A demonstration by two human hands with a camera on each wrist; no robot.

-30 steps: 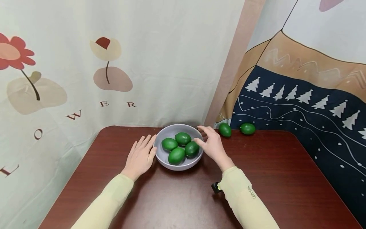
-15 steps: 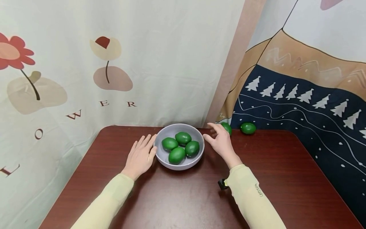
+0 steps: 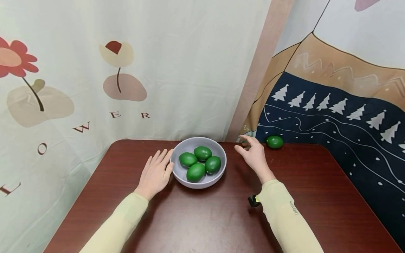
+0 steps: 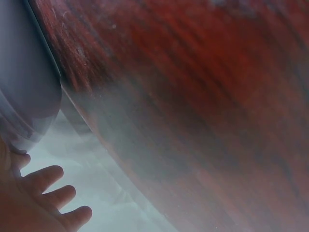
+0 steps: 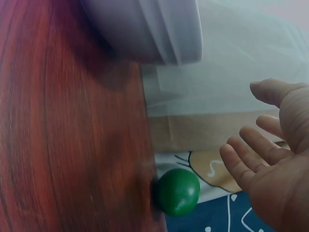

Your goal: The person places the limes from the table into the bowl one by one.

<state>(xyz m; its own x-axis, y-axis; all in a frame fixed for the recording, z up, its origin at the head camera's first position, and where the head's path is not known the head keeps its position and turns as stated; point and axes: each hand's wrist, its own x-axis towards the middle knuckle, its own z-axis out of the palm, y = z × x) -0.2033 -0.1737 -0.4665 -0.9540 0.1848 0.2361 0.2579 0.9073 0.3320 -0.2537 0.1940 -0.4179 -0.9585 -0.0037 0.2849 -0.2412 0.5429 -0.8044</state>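
A grey-lavender bowl [image 3: 197, 185] stands at the back middle of the table with several green limes [image 3: 196, 172] inside. My left hand [image 3: 155, 174] lies along the bowl's left side, fingers straight and fingertips at its rim. The left wrist view shows a finger touching the bowl's wall [image 4: 29, 67]. My right hand [image 3: 254, 156] is held above the table to the right of the bowl, fingers loosely bent and holding nothing. One lime [image 5: 178, 192] sits apart from the right fingers in the right wrist view; in the head view that hand hides it.
Another lime [image 3: 274, 142] lies at the table's back edge, right of my right hand. Behind the dark red table [image 3: 202, 221] hang a pale flower-printed curtain [image 3: 190, 70] and a navy cloth [image 3: 316, 130] with white trees. A black device [image 3: 254, 201] is at my right wrist.
My right hand has moved right from the bowl's rim to over the nearer loose lime, which it now hides in the head view. The left hand and bowl have stayed put.
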